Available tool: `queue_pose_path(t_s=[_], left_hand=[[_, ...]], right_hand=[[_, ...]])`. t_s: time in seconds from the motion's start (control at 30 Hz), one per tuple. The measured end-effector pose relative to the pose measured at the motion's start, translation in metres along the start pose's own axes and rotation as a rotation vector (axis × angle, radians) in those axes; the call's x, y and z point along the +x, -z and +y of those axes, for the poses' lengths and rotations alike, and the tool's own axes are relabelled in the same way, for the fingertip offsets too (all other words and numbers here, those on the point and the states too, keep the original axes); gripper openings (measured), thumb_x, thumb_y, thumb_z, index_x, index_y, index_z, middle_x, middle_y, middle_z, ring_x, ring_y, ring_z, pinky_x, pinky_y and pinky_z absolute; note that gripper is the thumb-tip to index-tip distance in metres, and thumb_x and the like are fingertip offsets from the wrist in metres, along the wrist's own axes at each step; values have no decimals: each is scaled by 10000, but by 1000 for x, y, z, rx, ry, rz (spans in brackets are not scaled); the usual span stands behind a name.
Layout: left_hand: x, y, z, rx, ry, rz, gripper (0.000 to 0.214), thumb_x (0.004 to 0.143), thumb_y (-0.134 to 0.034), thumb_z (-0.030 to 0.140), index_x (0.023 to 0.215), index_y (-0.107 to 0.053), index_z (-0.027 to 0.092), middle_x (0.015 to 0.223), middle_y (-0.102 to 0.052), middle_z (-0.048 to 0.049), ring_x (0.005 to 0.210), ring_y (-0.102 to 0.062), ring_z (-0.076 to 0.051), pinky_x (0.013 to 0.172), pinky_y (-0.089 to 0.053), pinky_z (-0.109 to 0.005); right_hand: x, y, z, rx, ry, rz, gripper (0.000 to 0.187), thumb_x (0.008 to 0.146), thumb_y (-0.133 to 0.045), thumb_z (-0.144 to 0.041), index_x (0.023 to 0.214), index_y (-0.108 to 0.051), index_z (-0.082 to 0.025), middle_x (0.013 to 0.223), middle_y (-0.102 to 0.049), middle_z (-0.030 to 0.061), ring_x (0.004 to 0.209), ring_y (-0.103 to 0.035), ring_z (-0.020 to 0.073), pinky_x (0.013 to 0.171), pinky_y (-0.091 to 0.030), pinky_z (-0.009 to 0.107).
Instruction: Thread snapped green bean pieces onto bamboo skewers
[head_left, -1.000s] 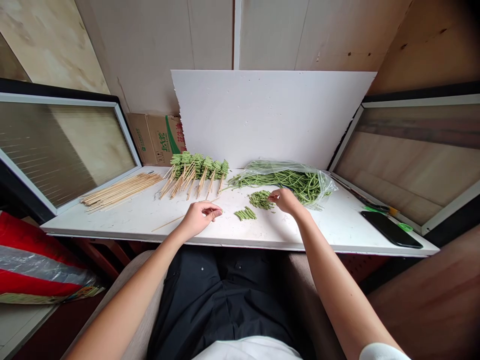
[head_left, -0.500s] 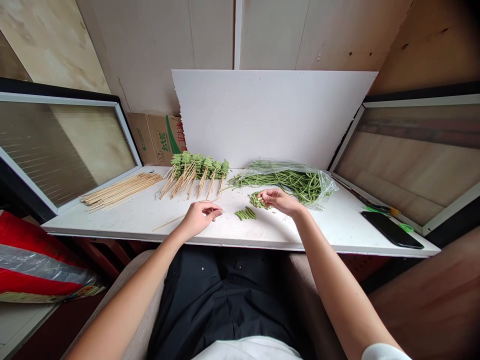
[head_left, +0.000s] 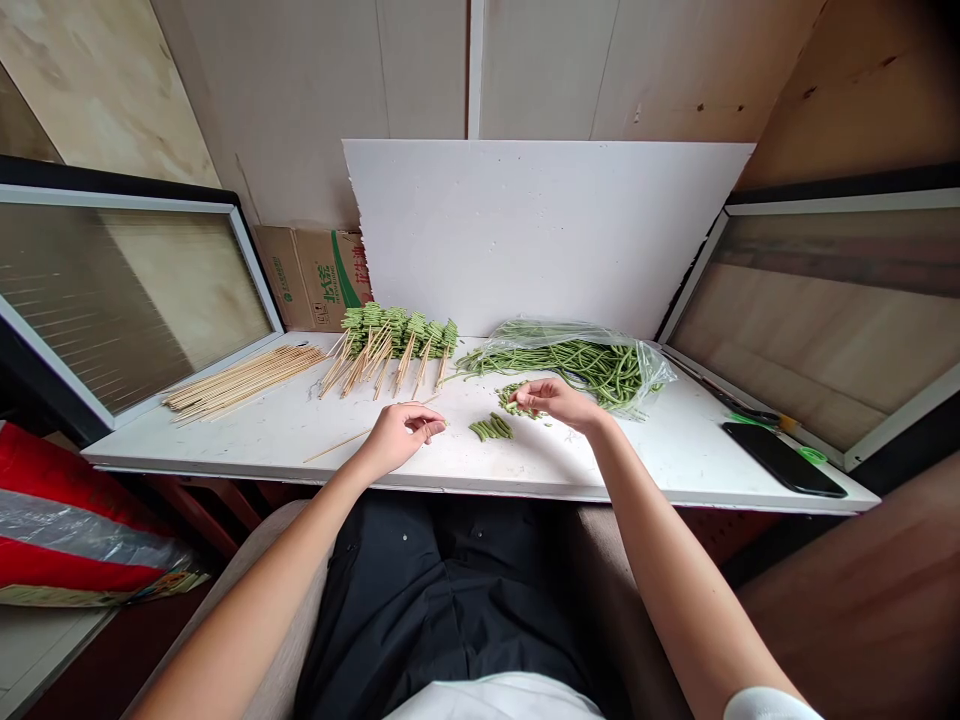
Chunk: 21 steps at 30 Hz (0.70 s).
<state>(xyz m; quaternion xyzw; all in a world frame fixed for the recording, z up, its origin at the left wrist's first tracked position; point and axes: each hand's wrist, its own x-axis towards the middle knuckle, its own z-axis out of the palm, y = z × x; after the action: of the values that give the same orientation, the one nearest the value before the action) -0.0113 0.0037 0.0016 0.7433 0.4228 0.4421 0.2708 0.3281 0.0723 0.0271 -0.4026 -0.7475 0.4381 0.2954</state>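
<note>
My left hand (head_left: 405, 435) is closed in a pinch just above the table, and a small pale-green tip of a cut bean piece (head_left: 446, 424) shows at its fingertips. A thin bamboo skewer (head_left: 336, 446) runs behind this hand; I cannot tell whether it is touched. My right hand (head_left: 556, 400) has its thumb and fingers pressed together at the loose pile of cut green bean pieces (head_left: 510, 398). Whatever is between those fingertips is too small to make out. Between the hands lies a short row of bean pieces (head_left: 492, 428), side by side.
Skewers loaded with beans (head_left: 397, 335) are stacked at the back, left of a clear plastic bag of long beans (head_left: 577, 360). Bare skewers (head_left: 244, 382) lie at the left. A black phone (head_left: 784, 460) and green-handled scissors (head_left: 814, 456) are at the right. A white board (head_left: 547, 235) stands behind.
My right hand's fingertips have shifted very slightly left over the loose bean pieces. The left hand and the row of bean pieces stay in place.
</note>
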Motion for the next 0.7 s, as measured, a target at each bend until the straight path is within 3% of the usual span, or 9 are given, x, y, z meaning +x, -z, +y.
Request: queue_pose_path(t_s=[0.13, 0.3, 0.5, 0.6, 0.7], left_hand=[[0, 0, -1, -6, 1, 0, 321, 889, -781, 477, 907, -819, 159, 931, -795, -106, 613, -696, -165, 664, -603, -319], [0, 0, -1, -19, -5, 4, 325, 886, -781, 486, 904, -821, 163, 933, -800, -103, 614, -691, -161, 658, -604, -311], [0, 0, -1, -19, 14, -14, 324, 883, -785, 478, 906, -823, 157, 941, -797, -113, 616, -695, -163, 669, -604, -322], [-1, 0, -1, -52, 35, -38, 339, 876, -797, 483, 954, -821, 154, 932, -795, -116, 633, -702, -172, 696, -613, -342], [-2, -1, -1, -136, 72, -41, 447, 842, -834, 490, 1128, -788, 149, 898, -783, -103, 685, -724, -195, 719, -626, -361]], right_hand=[[3, 5, 11, -393, -127, 104, 295, 817, -831, -480, 897, -831, -196, 944, -809, 116, 854, -718, 257, 664, -526, 310], [3, 2, 10, -554, -166, 89, 169, 795, -840, -359, 885, -856, -216, 906, -822, 92, 775, -734, 246, 600, -518, 295], [-2, -1, 3, -667, -340, -11, 134, 736, -891, -331, 803, -840, -226, 878, -810, 90, 729, -713, 235, 541, -483, 282], [-2, -2, -1, -681, -310, -1, 183, 748, -898, -376, 827, -841, -220, 882, -801, 104, 692, -691, 217, 537, -470, 280], [-3, -11, -15, -622, -158, 52, 222, 810, -853, -433, 891, -840, -227, 901, -793, 92, 703, -681, 202, 568, -474, 280]])
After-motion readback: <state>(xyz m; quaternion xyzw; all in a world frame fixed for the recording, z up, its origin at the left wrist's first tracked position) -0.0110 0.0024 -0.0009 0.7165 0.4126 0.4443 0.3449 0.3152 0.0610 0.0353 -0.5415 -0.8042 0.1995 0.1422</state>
